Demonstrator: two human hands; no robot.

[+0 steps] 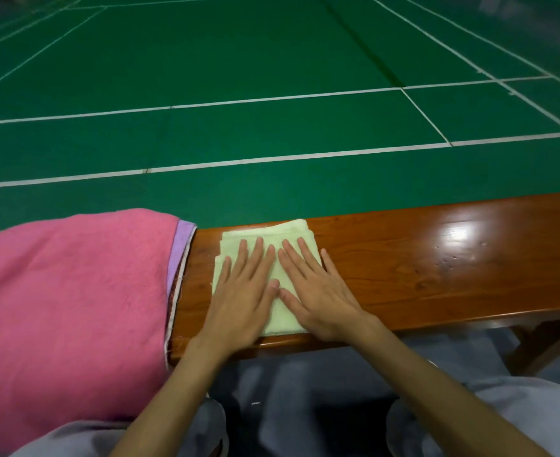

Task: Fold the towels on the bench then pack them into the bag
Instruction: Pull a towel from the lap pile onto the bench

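Here both flat hands, left hand and right hand, press the folded towel.

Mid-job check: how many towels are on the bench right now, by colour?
Pale green towel: 1, folded, left hand and right hand flat on it
Pink towel: 1
Lilac towel: 1, only its edge shows beside the pink one
Total: 3

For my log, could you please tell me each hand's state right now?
Left hand: open, pressing flat on the folded green towel.
Right hand: open, pressing flat on the same towel.
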